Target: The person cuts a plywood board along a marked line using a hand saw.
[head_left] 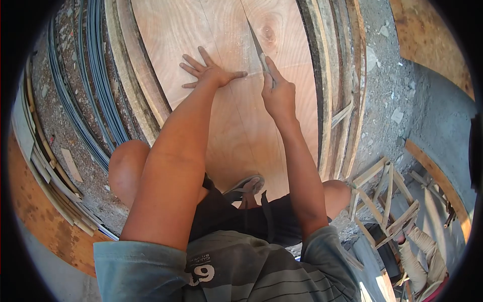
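Note:
A wide plywood sheet (236,121) lies in front of me, with thin dark lines running along its length. My left hand (209,74) rests flat on it, fingers spread and holding nothing. To the right, my right hand (278,93) is wrapped round the handle of a handsaw (255,39). The saw's narrow, tapering blade points away from me and meets the sheet along a dark line. Most of the handle is hidden by my fingers. A sandalled foot (250,185) is on the sheet's near end.
Long timber boards (133,60) run beneath the sheet's left side, and more boards (342,85) lie at its right. Bundled steel rods (98,75) are on the rubble ground farther left. A wooden frame (385,201) of nailed sticks stands at lower right.

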A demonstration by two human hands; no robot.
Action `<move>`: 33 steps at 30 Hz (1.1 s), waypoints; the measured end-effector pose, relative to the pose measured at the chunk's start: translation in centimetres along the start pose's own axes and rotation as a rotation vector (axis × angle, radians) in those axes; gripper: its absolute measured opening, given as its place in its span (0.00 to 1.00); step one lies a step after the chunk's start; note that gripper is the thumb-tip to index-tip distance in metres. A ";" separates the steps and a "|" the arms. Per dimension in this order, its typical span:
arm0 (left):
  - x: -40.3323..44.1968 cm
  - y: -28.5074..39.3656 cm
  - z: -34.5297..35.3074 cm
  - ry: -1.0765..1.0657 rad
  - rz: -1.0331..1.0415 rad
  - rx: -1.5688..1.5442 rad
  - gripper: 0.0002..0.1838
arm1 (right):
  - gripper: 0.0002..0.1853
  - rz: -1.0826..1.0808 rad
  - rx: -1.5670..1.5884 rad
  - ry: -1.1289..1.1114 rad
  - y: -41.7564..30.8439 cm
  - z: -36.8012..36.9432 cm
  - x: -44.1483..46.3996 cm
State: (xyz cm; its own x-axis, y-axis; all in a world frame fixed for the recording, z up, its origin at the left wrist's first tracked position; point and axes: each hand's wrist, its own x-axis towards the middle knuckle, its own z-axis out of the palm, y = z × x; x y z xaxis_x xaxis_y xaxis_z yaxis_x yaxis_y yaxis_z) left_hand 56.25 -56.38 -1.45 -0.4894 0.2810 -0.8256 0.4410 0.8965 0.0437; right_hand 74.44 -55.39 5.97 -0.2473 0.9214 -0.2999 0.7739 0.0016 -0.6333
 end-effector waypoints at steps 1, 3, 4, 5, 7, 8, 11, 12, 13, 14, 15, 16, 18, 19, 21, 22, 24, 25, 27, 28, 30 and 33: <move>-0.2 -0.2 0.3 -0.007 -0.003 0.006 0.94 | 0.22 0.064 0.004 -0.041 0.1 -1.0 -2.0; 0.2 -0.1 0.1 -0.003 -0.003 0.000 0.95 | 0.23 0.116 0.006 -0.076 0.9 -3.8 -7.1; 0.2 -0.1 0.2 -0.009 -0.010 -0.008 0.95 | 0.23 0.115 0.004 -0.075 2.0 -5.6 -11.5; 0.2 -0.2 0.2 -0.015 -0.009 -0.008 0.95 | 0.24 0.059 0.003 -0.039 2.7 -7.1 -15.5; 0.4 0.0 -0.2 -0.007 -0.007 -0.008 0.95 | 0.24 -0.005 0.010 0.003 3.4 -8.1 -16.8; 0.3 0.0 -0.2 -0.005 -0.013 -0.005 0.95 | 0.24 -0.031 0.012 0.002 3.4 -8.1 -16.4; 0.1 0.1 0.0 -0.012 -0.010 0.013 0.96 | 0.25 -0.039 0.012 -0.012 3.9 -5.1 -10.7; 0.2 0.1 -0.2 -0.015 -0.013 0.020 0.96 | 0.24 0.027 0.023 -0.053 2.6 -3.7 -6.4; 0.0 0.1 0.0 -0.014 -0.006 0.023 0.96 | 0.24 0.103 0.032 -0.092 1.3 -2.7 -3.4; 0.0 0.3 0.0 -0.011 -0.007 0.017 0.96 | 0.24 0.063 0.048 -0.058 1.4 -1.4 -2.0; 0.0 0.2 -0.1 -0.008 -0.013 0.014 0.96 | 0.24 0.026 0.067 -0.027 1.5 -0.7 -1.7; -0.3 0.0 0.2 -0.015 -0.013 0.018 0.96 | 0.24 0.034 0.065 -0.029 1.2 -1.2 -2.5; -0.2 0.0 0.1 0.003 -0.003 -0.013 0.97 | 0.24 0.106 0.039 -0.066 0.1 -2.5 -4.4; 0.2 0.5 -0.4 0.012 0.004 -0.015 0.97 | 0.24 0.120 0.020 -0.075 0.4 -3.8 -7.2; 0.3 0.0 0.0 -0.013 -0.002 0.007 0.97 | 0.25 0.047 0.010 -0.042 3.0 -6.4 -15.3; 0.2 -0.2 0.3 -0.024 -0.012 0.007 0.97 | 0.25 0.003 0.018 -0.015 3.7 -6.9 -16.6; 0.3 0.0 0.0 -0.015 -0.007 0.001 0.97 | 0.26 -0.092 0.006 0.021 4.4 -7.5 -17.9; 0.4 0.0 0.1 -0.014 -0.011 0.004 0.97 | 0.26 -0.097 -0.002 0.014 4.4 -7.0 -17.0; 0.5 -0.1 0.4 0.004 -0.014 0.007 0.98 | 0.25 -0.057 -0.012 -0.021 4.4 -5.0 -13.3; 0.6 0.0 0.3 0.011 -0.009 0.002 0.98 | 0.25 -0.008 -0.013 -0.037 3.5 -3.2 -9.4; 0.4 -0.1 0.3 0.004 -0.003 0.006 0.98 | 0.24 0.045 -0.014 -0.047 1.4 -1.5 -4.9; -0.1 -0.2 0.2 0.011 0.015 -0.025 0.97 | 0.24 0.089 -0.010 -0.080 0.9 -2.3 -6.1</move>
State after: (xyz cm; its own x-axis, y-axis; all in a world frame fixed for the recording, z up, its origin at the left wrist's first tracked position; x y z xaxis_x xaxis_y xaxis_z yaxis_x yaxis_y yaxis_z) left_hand 56.32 -56.67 -1.49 -0.4911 0.2978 -0.8187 0.4293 0.9004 0.0700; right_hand 77.97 -60.12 8.90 -0.2232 0.8839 -0.4109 0.8006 -0.0743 -0.5946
